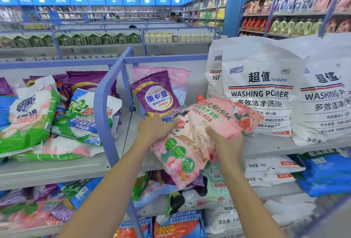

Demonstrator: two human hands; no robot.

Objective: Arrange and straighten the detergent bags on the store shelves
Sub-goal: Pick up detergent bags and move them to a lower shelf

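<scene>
Head view, left hand (pixel 155 127) and right hand (pixel 228 144) gripping pink bag (pixel 190 141), white bags (pixel 260 93) on shelf (pixel 269 145)

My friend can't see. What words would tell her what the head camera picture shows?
A left hand and a right hand hold a pink flowered bag tilted over the front of a store shelf. A purple bag leans behind it, white washing powder bags stand to its right, and green-and-white bags lie jumbled further left.
</scene>
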